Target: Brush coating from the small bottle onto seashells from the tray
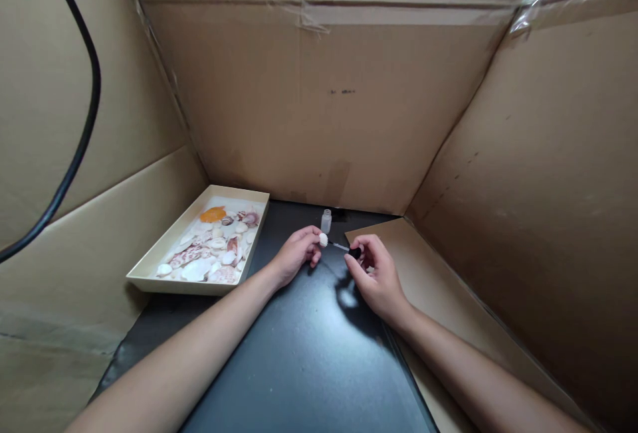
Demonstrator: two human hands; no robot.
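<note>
Between the fingertips of my left hand (299,253) is a small white ribbed shell (323,240). My right hand (376,273) pinches the black cap of a small brush (354,252), whose thin stem points left; its tip is at or very near the shell, and I cannot tell whether they touch. Just behind my left hand, a small clear bottle (326,221) stands upright and uncapped on the dark table (299,366).
At the left, a cream tray (184,285) holds several shells and an orange piece (213,214). Cardboard walls (319,107) rise at the back and both sides. A flat cardboard sheet (428,273) lies under my right forearm. A black cable (94,81) hangs at the upper left.
</note>
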